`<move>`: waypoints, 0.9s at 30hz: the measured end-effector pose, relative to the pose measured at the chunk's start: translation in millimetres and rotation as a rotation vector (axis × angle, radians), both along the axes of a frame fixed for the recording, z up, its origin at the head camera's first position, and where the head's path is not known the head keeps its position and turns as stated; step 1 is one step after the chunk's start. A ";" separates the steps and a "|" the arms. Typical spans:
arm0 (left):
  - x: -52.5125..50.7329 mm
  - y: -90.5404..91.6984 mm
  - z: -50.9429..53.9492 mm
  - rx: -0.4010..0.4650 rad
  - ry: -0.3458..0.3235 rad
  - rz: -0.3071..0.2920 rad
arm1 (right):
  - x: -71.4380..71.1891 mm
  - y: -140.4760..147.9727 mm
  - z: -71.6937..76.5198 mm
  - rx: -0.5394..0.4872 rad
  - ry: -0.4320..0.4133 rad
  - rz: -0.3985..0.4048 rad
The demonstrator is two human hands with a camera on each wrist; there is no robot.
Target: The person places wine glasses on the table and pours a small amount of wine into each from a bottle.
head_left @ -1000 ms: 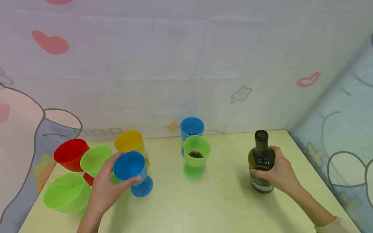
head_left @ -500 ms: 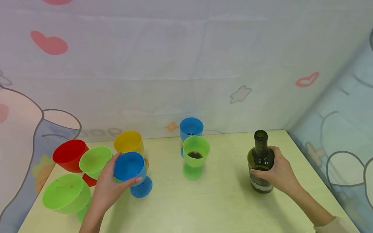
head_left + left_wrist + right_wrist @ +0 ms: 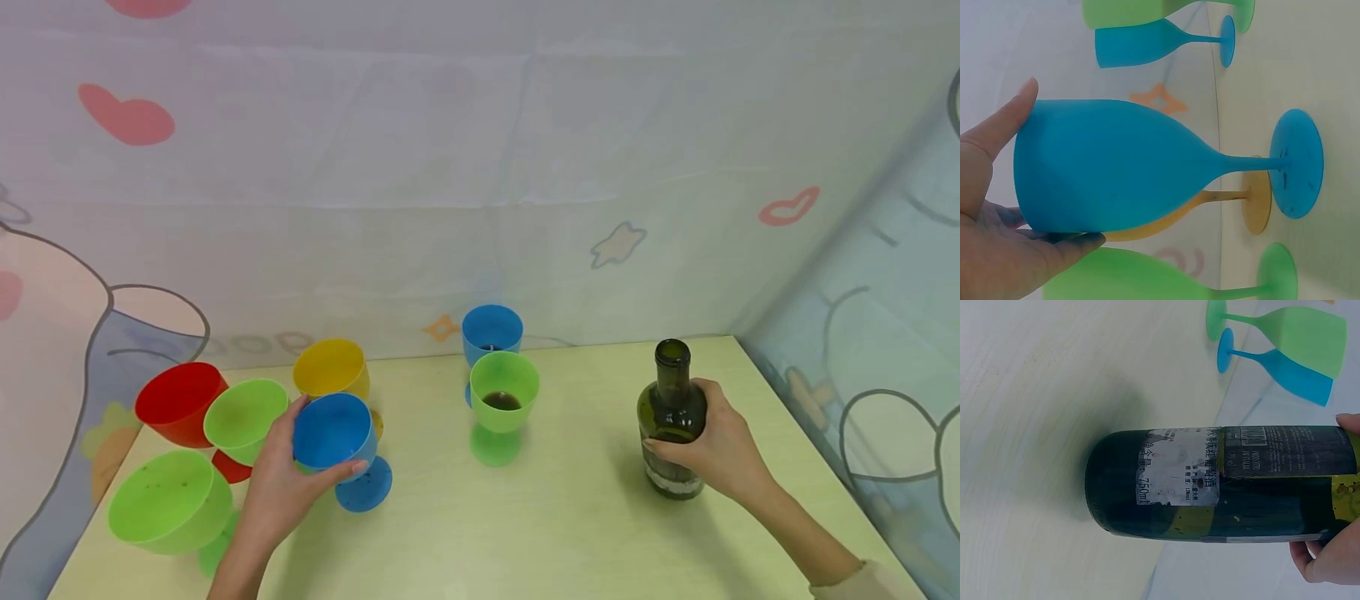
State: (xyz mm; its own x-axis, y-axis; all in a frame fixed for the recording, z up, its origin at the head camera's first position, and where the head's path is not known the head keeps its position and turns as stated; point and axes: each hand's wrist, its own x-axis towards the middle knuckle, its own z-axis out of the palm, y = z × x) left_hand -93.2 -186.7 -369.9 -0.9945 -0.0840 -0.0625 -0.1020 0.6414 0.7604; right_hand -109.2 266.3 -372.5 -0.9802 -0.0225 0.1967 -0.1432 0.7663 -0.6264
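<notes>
To the left of the green goblet with dark liquid (image 3: 506,422), the front blue goblet (image 3: 333,442) is clamped around its bowl by the left grip (image 3: 281,483), probably so that it is steadied upright. To that landmark's right, the bottle (image 3: 672,408) is clasped around its body by the right grip (image 3: 712,446), presumably so that its mouth is left uncovered. Just behind the landmark, the rear blue goblet (image 3: 491,329), also bearing dark liquid, is set on the desk (image 3: 570,533). Well to its left, yellow (image 3: 330,367), red (image 3: 176,408) and two more green goblets (image 3: 168,500) are clustered, seemingly kept apart from that pair.

Compared with a second earlier, both holds are unchanged; only slightly more of the nearest green foot (image 3: 213,554) is exposed beside the left forearm (image 3: 243,554).
</notes>
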 end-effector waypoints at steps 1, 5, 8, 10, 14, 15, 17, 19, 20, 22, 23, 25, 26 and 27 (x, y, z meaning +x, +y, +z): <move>-0.2 0.0 -0.4 -0.001 0.003 -0.001 | 0.1 0.0 -0.1 -0.001 0.001 0.000; -0.7 0.0 -2.3 -0.003 0.018 -0.004 | 1.1 -0.5 -0.6 -0.003 0.005 0.003; -1.0 0.1 -3.5 -0.002 0.018 0.001 | 2.1 -1.4 -1.0 -0.002 0.011 0.009; -1.1 0.3 -4.0 0.001 0.018 0.005 | 2.5 -2.0 -0.9 -0.001 0.015 0.010; -0.7 1.2 -4.8 0.014 0.019 0.008 | 2.4 -2.1 -0.6 -0.001 0.023 0.016; -0.4 1.5 -4.9 0.018 0.021 0.008 | 2.3 -2.0 -0.6 -0.001 0.026 0.017; 0.2 2.5 -4.6 0.026 0.027 0.005 | 2.0 -1.5 -0.5 -0.003 0.032 0.018; 0.9 4.1 -3.8 0.029 0.035 0.003 | 1.7 -1.1 -0.5 -0.004 0.039 0.018; 1.2 5.2 -3.2 0.031 0.040 0.001 | 1.6 -0.9 -0.5 -0.002 0.041 0.019; 1.9 7.8 -1.7 0.032 0.050 -0.004 | 1.4 -0.5 -0.7 -0.001 0.042 0.021; 2.4 9.2 -0.9 0.031 0.054 -0.006 | 1.4 -0.4 -0.8 0.000 0.043 0.023; 3.3 12.6 1.0 0.030 0.064 -0.010 | 1.2 -0.3 -0.9 0.001 0.038 0.027; 4.0 14.5 2.0 0.031 0.070 -0.014 | 1.0 -0.3 -0.9 0.002 0.038 0.029; 4.6 16.5 3.0 0.033 0.077 -0.018 | 0.8 -0.3 -0.8 0.002 0.037 0.031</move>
State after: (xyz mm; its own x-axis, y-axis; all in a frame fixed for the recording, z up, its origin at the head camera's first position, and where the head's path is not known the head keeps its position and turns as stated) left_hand -88.5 -170.2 -366.9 -0.9978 -0.0655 0.0114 -0.0316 0.6170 0.7863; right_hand -108.5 266.0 -373.3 -0.9711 -0.0530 0.2327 -0.1899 0.7624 -0.6186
